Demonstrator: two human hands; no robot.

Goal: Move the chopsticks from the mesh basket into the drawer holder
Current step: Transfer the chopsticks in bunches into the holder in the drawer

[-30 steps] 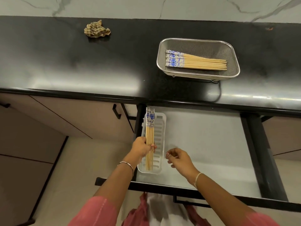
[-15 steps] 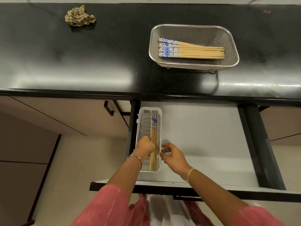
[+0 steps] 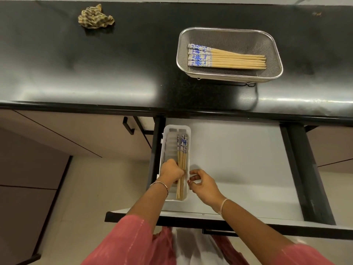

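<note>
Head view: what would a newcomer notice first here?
Two hands in the open drawer: the left hand settles chopsticks into the white holder, the right hand beside its rim. On the black counter, a mesh basket holds more chopsticks.

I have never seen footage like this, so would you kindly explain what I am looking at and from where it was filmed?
There is no machine here: a camera worn on a person's head looks down at two bare hands. The left hand has its grip on a bundle of wooden chopsticks with blue-patterned tops, lying in a white plastic holder inside an open drawer. The right hand hovers beside the holder, empty. On the black counter sit a steel mesh basket with more chopsticks and a crumpled checked cloth.
</note>
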